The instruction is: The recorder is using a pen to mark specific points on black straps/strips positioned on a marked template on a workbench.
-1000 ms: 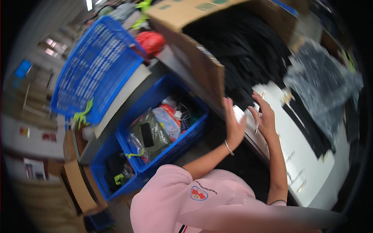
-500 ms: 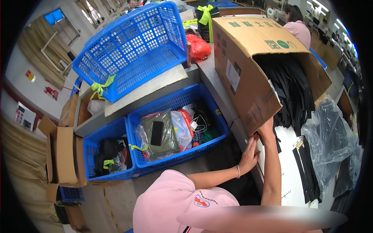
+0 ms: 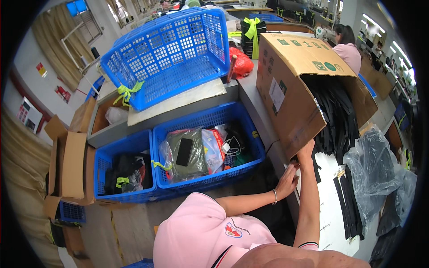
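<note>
My right hand [image 3: 305, 151] reaches under the lower edge of a tilted cardboard box [image 3: 286, 114]; the flap hides its fingertips, so its grip does not show. Beside that wrist is my left hand [image 3: 287, 182], palm side inward, fingers loosely stretched and thumb apart. A small dark bit shows at its fingertips, too small to name. From the box's mouth hangs a thick bundle of long black strips [image 3: 334, 117], down toward a white sheet [image 3: 328, 201] on the table. More narrow black strips [image 3: 347, 201] lie on that sheet.
Crumpled clear plastic [image 3: 373, 167] lies right of the strips. To my left stand two blue baskets [image 3: 205, 181] [image 3: 127, 196], one with a phone [image 3: 184, 152] on bagged cloth. Another blue basket [image 3: 167, 85] tilts behind them. A person [image 3: 347, 51] in pink sits beyond the box.
The whole view has shifted, and the box and baskets now appear slightly lower. My left fingers have bent a little and sit closer to my right wrist. My right hand stays at the box's edge.
</note>
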Motion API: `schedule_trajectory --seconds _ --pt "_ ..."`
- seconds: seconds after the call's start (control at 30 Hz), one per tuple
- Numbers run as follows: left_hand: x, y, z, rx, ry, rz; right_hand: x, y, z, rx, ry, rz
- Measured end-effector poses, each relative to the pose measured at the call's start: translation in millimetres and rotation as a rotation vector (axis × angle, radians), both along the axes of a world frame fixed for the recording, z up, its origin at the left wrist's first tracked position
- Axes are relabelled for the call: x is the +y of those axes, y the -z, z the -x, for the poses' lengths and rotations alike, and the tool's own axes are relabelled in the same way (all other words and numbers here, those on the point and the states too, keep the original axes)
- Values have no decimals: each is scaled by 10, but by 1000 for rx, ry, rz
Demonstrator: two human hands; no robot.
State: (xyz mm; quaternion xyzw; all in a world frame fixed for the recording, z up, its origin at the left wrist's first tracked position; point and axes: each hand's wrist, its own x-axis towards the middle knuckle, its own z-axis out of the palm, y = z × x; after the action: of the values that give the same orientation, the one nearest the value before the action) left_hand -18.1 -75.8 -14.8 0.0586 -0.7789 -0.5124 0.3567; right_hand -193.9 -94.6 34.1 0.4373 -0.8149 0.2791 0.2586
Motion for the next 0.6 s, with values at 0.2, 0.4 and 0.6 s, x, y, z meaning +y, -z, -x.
schedule_trajectory --seconds 0.2,0.4,0.6 --pt "42 65 16 21 -34 16 192 -4 -171 39 128 -140" --pt "-100 81 21 -31 -94 138 279 -75 -477 26 140 -82" --pt "-120 230 94 -4 3 260 655 72 -521 -146 146 -64"
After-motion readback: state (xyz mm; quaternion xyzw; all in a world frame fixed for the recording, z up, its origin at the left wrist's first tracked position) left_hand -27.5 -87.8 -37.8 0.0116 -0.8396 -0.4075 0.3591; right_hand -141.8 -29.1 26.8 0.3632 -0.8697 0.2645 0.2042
